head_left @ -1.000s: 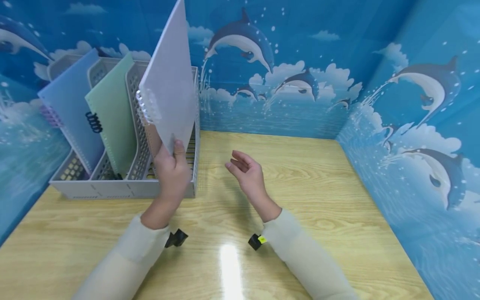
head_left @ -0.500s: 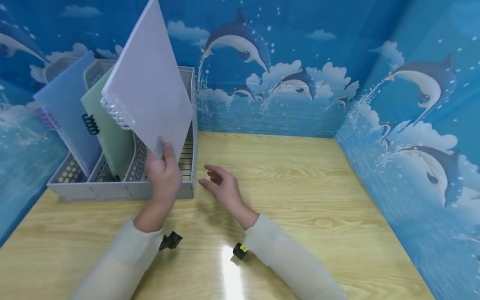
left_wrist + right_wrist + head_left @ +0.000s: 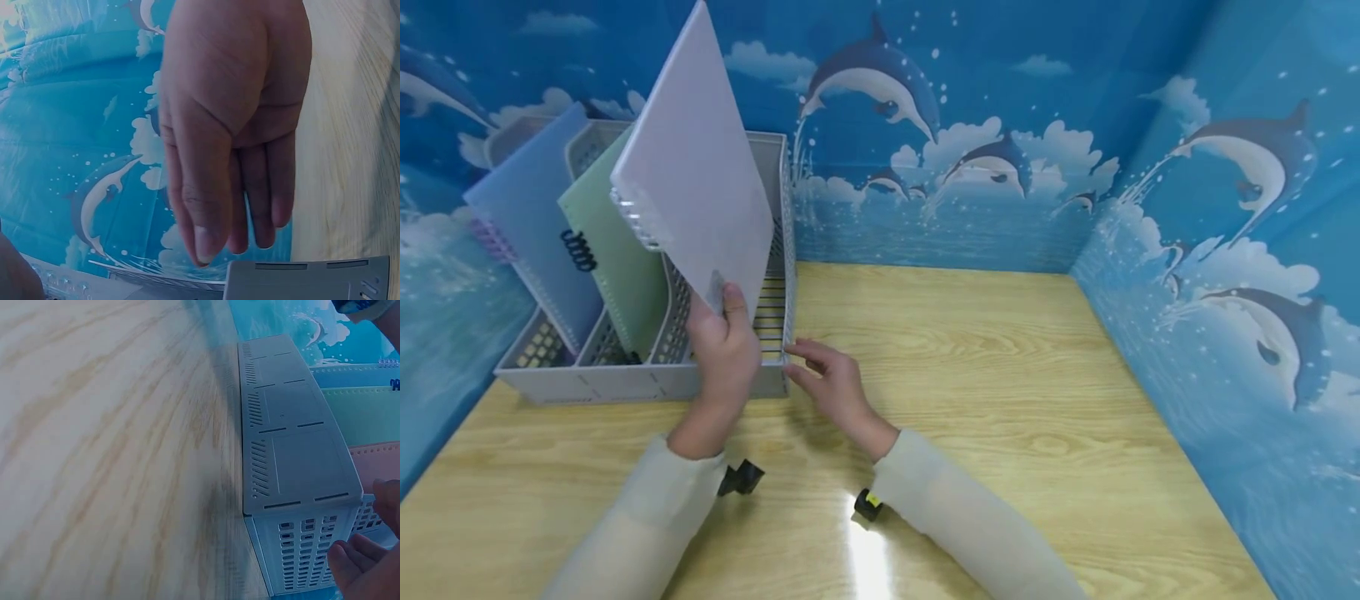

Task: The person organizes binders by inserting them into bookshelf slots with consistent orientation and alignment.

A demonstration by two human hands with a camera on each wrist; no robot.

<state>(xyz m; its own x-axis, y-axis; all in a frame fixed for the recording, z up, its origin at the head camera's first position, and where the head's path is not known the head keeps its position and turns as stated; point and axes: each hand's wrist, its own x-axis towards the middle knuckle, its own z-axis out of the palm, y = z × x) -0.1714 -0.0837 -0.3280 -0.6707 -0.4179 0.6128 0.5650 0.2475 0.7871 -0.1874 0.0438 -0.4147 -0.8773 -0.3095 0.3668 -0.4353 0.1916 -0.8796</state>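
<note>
A pale lilac spiral notebook [image 3: 700, 175] with a clear coil stands tilted over the right-hand slot of a grey file rack [image 3: 587, 385]. My left hand [image 3: 722, 350] grips its lower front corner, thumb on the right face. Whether its bottom rests on the rack floor is hidden. My right hand [image 3: 835, 387] is at the rack's front right corner, fingertips at the side wall. Extended fingers show on that right hand [image 3: 212, 94] in the left wrist view. The right wrist view has the right hand [image 3: 375, 569] beside the rack's perforated end wall [image 3: 306, 550].
To the left in the rack lean a blue notebook [image 3: 542, 217] with a purple coil and a green notebook [image 3: 617, 258] with a black coil. The wood-grain table [image 3: 985, 350] extends to the right. A dolphin-print curtain [image 3: 925, 100] hangs behind and at the sides.
My left hand has shifted left, and the notebook's coil side has swung left over the rack. My right hand has moved left and down to the rack's front right corner.
</note>
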